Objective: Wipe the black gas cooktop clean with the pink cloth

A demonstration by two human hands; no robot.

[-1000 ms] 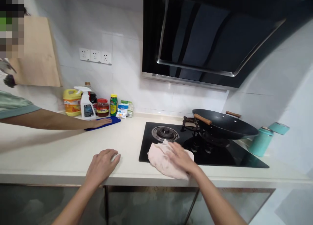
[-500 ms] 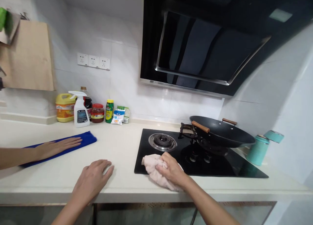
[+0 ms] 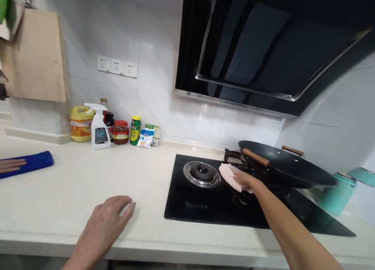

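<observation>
My right hand (image 3: 244, 179) presses a pale pink cloth (image 3: 229, 176) against the black glass gas stove (image 3: 190, 201). The cloth lies between the left burner (image 3: 202, 172) and the wok (image 3: 288, 166), and its far right part is hidden under my fingers. On the pale countertop (image 3: 140, 184), left of the stove, rests my left hand (image 3: 109, 219), palm down and holding nothing. Its thumb stands apart from slightly bent fingers.
At the left edge another person's hand (image 3: 11, 165) lies on a blue cloth (image 3: 39, 160). A spray bottle (image 3: 100, 131), a red-lidded jar (image 3: 120, 132) and other seasonings line the wall. The range hood (image 3: 249, 47) overhangs the stove; a turquoise canister (image 3: 336, 194) stands at right.
My right hand has moved the pink cloth from the stove's front left edge back and right, beside the wok. The other person's hand and blue cloth have shifted left. My left hand stays put.
</observation>
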